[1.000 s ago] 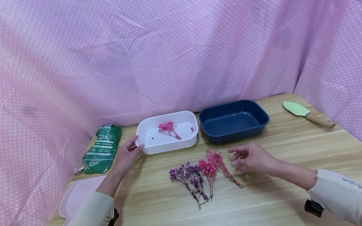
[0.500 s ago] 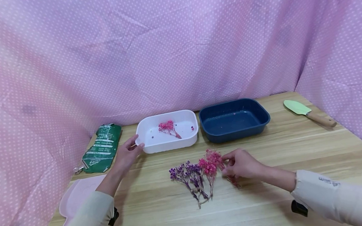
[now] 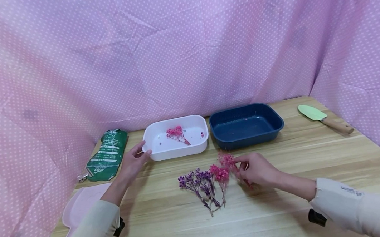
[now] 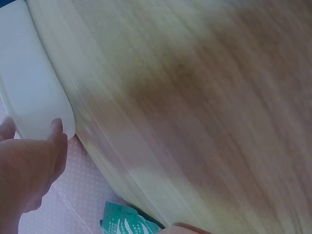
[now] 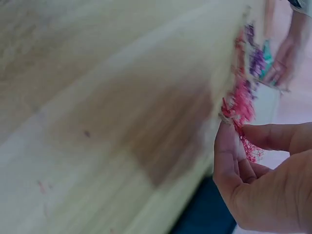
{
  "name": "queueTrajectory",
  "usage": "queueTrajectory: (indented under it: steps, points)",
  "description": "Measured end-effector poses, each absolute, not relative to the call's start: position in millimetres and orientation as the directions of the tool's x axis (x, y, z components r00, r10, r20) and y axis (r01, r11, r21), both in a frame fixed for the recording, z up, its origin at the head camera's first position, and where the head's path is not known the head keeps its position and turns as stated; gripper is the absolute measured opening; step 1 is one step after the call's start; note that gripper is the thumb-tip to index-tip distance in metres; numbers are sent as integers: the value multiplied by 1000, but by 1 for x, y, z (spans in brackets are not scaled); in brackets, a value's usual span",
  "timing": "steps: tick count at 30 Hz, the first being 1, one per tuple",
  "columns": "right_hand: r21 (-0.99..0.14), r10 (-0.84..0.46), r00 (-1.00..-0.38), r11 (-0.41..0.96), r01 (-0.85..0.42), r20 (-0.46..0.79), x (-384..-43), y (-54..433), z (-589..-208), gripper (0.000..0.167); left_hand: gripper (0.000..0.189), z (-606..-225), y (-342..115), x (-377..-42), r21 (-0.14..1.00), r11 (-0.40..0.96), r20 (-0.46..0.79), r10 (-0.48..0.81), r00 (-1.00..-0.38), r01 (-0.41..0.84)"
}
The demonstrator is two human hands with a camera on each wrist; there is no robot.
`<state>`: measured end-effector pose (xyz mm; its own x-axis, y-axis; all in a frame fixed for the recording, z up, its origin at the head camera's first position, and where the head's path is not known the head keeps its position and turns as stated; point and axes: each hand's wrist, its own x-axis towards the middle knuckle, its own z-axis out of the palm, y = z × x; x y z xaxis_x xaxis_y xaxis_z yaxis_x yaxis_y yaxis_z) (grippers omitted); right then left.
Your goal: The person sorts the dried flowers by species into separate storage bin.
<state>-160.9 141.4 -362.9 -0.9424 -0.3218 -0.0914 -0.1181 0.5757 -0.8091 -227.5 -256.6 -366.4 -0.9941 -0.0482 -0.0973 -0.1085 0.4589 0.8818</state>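
Note:
My right hand [image 3: 258,169] pinches a small bunch of pink dried flowers [image 3: 227,161] by its stems, between thumb and fingers; the right wrist view shows the pink bunch [image 5: 252,152] at the fingertips. Just left of it on the table lie a brighter pink bunch [image 3: 220,174] and a purple bunch [image 3: 196,182], with twine at their stems. My left hand [image 3: 135,163] holds the left end of a white rectangular tub [image 3: 179,153], thumb at the near rim. Inside the tub rests another pink sprig [image 3: 177,133] with a few loose petals.
A dark blue tub [image 3: 247,141] stands right of the white one. Farther right lies a pale green trowel [image 3: 312,112] with a wooden handle. A green bag [image 3: 108,156] and a pink plastic piece [image 3: 81,204] are at the left. Pink dotted cloth [image 3: 186,54] hangs behind the table.
My right hand has moved left to the rightmost pink bunch and taken hold of its stems, shifting it slightly. The nearby bunches moved a little too. My left hand stays at the white tub.

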Motion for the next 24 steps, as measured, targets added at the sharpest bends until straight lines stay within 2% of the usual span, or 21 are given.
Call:
queueTrajectory:
  steps: [6, 14, 24]
  points:
    - [-821, -335, -941, 550, -150, -53, -165, 149, -346, 42, 66, -367, -258, -227, 882, 457, -102, -52, -993, -114]
    - [-908, -351, -933, 410, -81, -75, -170, 150, -332, 49, 68, -366, -257, -227, 879, 464, -99, -48, -994, -110]
    - [-915, -364, -930, 391, -98, -56, -190, 136, -321, 48, 66, -366, -256, -228, 874, 469, -109, -59, -992, -124]
